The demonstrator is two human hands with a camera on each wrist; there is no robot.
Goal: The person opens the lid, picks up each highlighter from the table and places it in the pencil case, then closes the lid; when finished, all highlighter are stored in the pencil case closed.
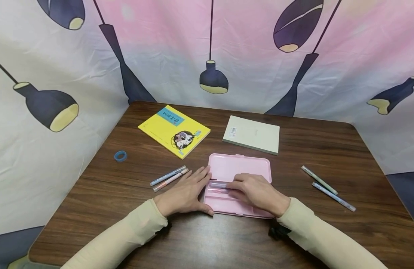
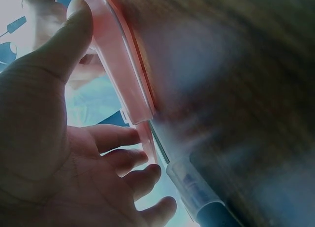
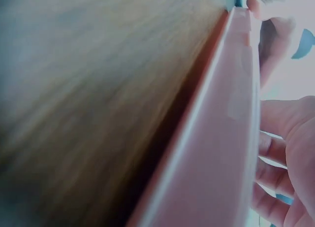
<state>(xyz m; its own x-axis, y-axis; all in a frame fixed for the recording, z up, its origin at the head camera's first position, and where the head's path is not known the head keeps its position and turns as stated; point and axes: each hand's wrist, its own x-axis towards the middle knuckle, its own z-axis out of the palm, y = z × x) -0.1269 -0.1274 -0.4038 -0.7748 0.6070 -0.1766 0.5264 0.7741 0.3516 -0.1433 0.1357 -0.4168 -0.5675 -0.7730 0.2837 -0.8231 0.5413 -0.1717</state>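
Note:
A pink pencil case [image 1: 228, 205] lies on the table with its lid [image 1: 240, 166] folded back. My left hand [image 1: 186, 192] rests against the case's left side, fingers spread and fairly straight, thumb at the front corner; the left wrist view shows the thumb [image 2: 74, 37] along the wall. Over the case's back compartment, my right hand [image 1: 257, 192] has curled fingers at the right end of a clear-capped purplish pen [image 1: 217, 185]. A pinkish pen [image 1: 217, 191] lies just in front of it. The hand hides the right ends of both.
Two pens [image 1: 168, 175] lie left of my left hand. On the right are a grey-green pen [image 1: 319, 180] and a blue pen [image 1: 334, 197]. Behind stand out a yellow book [image 1: 159, 129] and a pale notebook [image 1: 255, 136]. A blue tape ring [image 1: 120, 156] sits at left.

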